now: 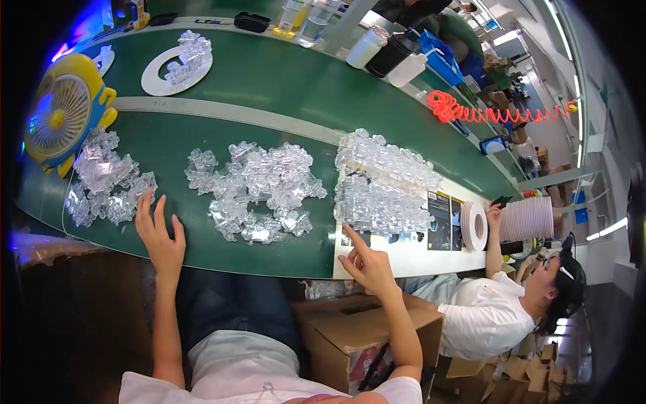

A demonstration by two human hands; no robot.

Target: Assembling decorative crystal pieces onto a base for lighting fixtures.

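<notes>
My left hand (160, 236) lies at the near edge of the green table with its fingers spread, holding nothing. Its fingertips reach the near right side of a loose pile of clear plastic pieces (104, 178). My right hand (369, 264) has the index finger stretched out and the thumb apart; nothing shows in it. That fingertip is at the near left corner of a block of clear plastic pieces (383, 182) set in tight rows. Between my hands lies another loose heap of clear plastic pieces (269, 178).
A yellow and blue fan (64, 111) stands at the left. Farther back are a white plate (151, 77) with clear pieces, and bottles (397, 54). White rolls (474, 225) and a co-worker (491, 306) are at the right. A cardboard box (363, 330) sits below my right arm.
</notes>
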